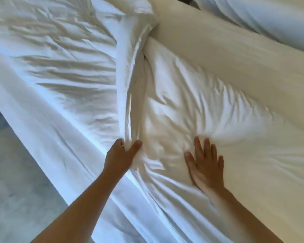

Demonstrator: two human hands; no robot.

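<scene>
A white bed sheet [60, 71] lies wrinkled over the bed and fills most of the view. A long raised fold of the sheet [133, 95] runs from the top centre down to my left hand [121, 155], which grips its lower end between thumb and curled fingers. My right hand [204, 162] lies flat on the sheet to the right of the fold, fingers straight and spread, palm down. Creases fan out from both hands.
A smooth cream padded surface [235, 42] runs diagonally along the sheet's upper right. More white bedding [270, 13] lies in the top right corner. The sheet hangs over the bed's left edge, with pale grey floor [16, 190] at the lower left.
</scene>
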